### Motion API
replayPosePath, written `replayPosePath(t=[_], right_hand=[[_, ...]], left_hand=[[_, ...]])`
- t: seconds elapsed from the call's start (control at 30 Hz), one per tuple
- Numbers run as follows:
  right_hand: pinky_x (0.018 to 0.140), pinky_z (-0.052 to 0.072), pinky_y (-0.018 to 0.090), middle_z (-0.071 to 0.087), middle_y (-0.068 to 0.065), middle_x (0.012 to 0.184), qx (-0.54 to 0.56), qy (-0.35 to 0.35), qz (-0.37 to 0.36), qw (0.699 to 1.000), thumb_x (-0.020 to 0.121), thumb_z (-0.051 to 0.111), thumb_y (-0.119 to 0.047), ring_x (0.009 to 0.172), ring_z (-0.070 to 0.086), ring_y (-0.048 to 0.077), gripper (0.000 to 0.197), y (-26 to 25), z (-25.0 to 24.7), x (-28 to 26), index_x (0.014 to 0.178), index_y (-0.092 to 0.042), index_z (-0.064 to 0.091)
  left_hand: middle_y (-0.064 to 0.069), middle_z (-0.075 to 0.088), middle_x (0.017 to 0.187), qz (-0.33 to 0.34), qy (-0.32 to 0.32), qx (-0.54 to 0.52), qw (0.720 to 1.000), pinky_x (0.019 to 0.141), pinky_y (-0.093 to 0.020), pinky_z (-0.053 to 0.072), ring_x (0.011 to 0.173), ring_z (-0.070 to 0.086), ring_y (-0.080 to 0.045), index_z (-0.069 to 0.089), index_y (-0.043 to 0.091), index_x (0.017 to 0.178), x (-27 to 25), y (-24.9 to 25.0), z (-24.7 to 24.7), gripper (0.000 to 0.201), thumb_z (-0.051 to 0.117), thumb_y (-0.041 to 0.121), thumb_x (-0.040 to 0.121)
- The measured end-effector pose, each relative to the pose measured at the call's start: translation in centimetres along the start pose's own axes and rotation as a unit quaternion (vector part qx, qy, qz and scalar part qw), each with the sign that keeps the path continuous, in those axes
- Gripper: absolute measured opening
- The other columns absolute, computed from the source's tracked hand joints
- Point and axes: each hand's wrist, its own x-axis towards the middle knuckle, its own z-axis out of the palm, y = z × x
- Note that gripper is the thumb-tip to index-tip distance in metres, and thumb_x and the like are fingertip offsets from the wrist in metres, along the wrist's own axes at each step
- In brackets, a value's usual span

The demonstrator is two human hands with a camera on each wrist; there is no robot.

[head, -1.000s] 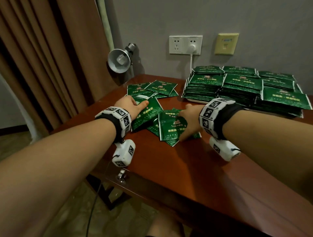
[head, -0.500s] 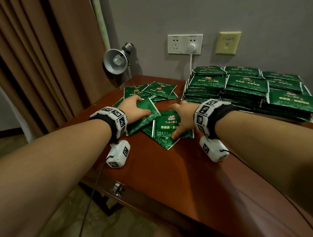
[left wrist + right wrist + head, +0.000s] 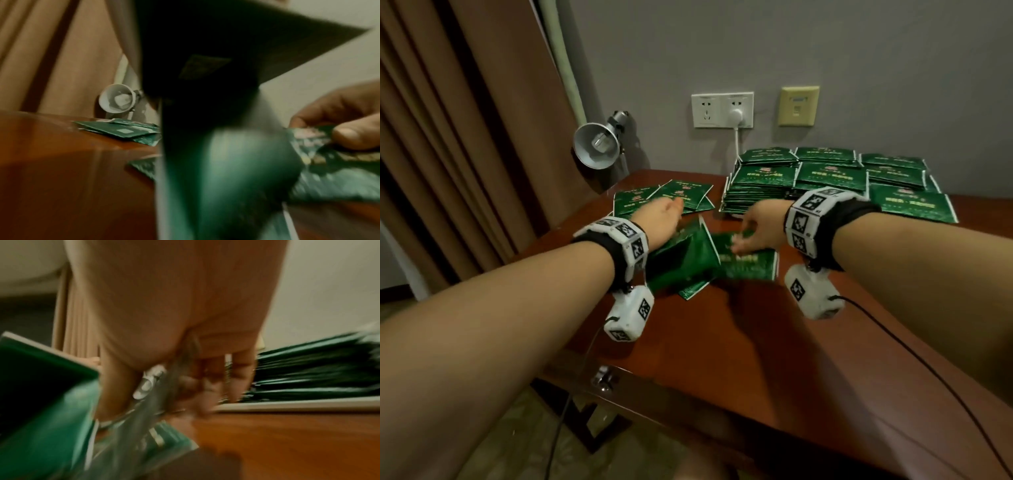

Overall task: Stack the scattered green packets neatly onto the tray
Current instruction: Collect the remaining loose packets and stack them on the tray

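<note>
A: Left hand (image 3: 659,222) lifts a green packet (image 3: 681,257) off the table (image 3: 774,325), tilted up on edge; fingers hidden under it, so exact hold unclear.

B: And the right hand (image 3: 760,228)?

A: Thumb & fingers pinch the edge of a packet in the loose pile (image 3: 746,260), mid-table. More scattered packets (image 3: 664,197) lie beyond; the stacked ones (image 3: 825,178) fill the tray (image 3: 298,404) near the wall.

B: Handling?

A: Prob. light, thin, bendy, glossy foil, so slippery. Best pinched at a sealed edge, squared up w/ both hands before stacking.
</note>
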Motion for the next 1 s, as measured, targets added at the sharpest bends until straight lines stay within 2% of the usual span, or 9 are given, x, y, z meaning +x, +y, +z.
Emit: replayPosePath(t=[0.07,0.13,0.23,0.43,0.53,0.6,0.77,0.9,1.0], right_hand=[[0.081,0.057,0.042,0.069,0.006,0.104,-0.061,-0.023,0.038,0.997,0.058,0.056,-0.086,0.09,0.067,0.027,0.094,1.0,1.4,-1.0,0.117,-0.013,0.062],[0.085,0.055,0.041,0.065,0.007,0.111,-0.067,-0.044,0.057,0.995,0.062,0.058,-0.084,0.097,0.065,0.027,0.095,1.3,2.7,-2.3,0.123,-0.011,0.054],[0.088,0.053,0.043,0.061,0.008,0.118,-0.054,-0.065,0.076,0.994,0.064,0.055,-0.086,0.102,0.062,0.027,0.099,0.9,4.9,-3.3,0.129,-0.012,0.048],[0.08,0.047,0.041,0.055,0.01,0.118,-0.05,-0.026,0.135,0.989,0.064,0.059,-0.083,0.105,0.058,0.032,0.098,-0.2,6.8,-3.6,0.127,-0.009,0.045],[0.065,0.05,0.031,0.055,0.001,0.076,-0.067,-0.031,0.105,0.992,0.071,0.055,-0.081,0.065,0.055,0.02,0.073,-0.1,6.5,-3.9,0.083,-0.009,0.057],[0.065,0.051,0.031,0.054,0.001,0.071,-0.061,-0.044,0.104,0.992,0.075,0.055,-0.077,0.061,0.053,0.018,0.066,-0.3,6.4,-4.0,0.071,-0.011,0.053],[0.087,0.047,0.04,0.051,0.01,0.117,-0.011,-0.027,0.141,0.99,0.075,0.067,-0.065,0.11,0.053,0.029,0.074,-1.1,6.1,-4.3,0.121,-0.01,0.047],[0.089,0.049,0.042,0.055,0.01,0.115,0.07,0.04,0.147,0.986,0.07,0.068,-0.059,0.1,0.058,0.031,0.065,-2.1,7.9,-3.7,0.108,-0.017,0.037],[0.091,0.049,0.046,0.05,0.009,0.109,0.048,0.037,0.143,0.988,0.052,0.066,-0.076,0.101,0.057,0.032,0.087,-2.2,7.8,-4.4,0.11,-0.018,0.037]], left_hand=[[-0.017,0.053,0.126,-0.023,-0.061,0.108,0.992,0.094,-0.037,0.04,0.114,0.052,-0.031,0.048,0.009,0.13,-1.3,0.6,2.0,0.055,0.025,0.05,0.102],[-0.017,0.026,0.154,-0.021,-0.119,0.208,0.971,0.113,-0.049,0.024,0.14,0.029,-0.036,0.022,0.018,0.151,-2.9,0.7,3.7,0.073,0.023,0.065,0.095],[-0.009,0.004,0.162,0.028,-0.202,0.32,0.925,0.117,-0.056,0.007,0.148,0.008,-0.033,0.001,0.029,0.155,-5.3,0.5,5.5,0.085,0.023,0.076,0.088],[-0.009,0.012,0.16,0.026,-0.209,0.339,0.917,0.117,-0.056,0.011,0.146,0.015,-0.032,-0.001,0.026,0.155,-6.2,0.5,5.4,0.108,0.043,0.083,0.075],[-0.01,0.018,0.155,0.041,-0.211,0.319,0.923,0.114,-0.051,0.023,0.143,0.018,-0.031,0.005,0.023,0.155,-6.1,0.8,5.1,0.118,0.059,0.08,0.067],[-0.011,0.025,0.15,0.05,-0.194,0.315,0.928,0.112,-0.048,0.03,0.139,0.024,-0.03,0.016,0.02,0.153,-5.9,0.7,4.8,0.114,0.059,0.081,0.067],[-0.008,0.041,0.132,0.083,-0.157,0.289,0.941,0.1,-0.041,0.039,0.123,0.039,-0.026,0.039,0.016,0.138,-5.9,0.9,4.3,0.091,0.061,0.074,0.072],[-0.002,0.057,0.111,0.112,-0.136,0.208,0.962,0.083,-0.037,0.051,0.095,0.055,-0.019,0.044,0.018,0.111,-6.1,1.4,4.3,0.064,0.074,0.056,0.069],[0.0,0.049,0.118,0.116,-0.138,0.218,0.959,0.087,-0.036,0.049,0.104,0.055,-0.02,0.036,0.017,0.127,-6.4,1.9,4.3,0.091,0.077,0.065,0.062]])
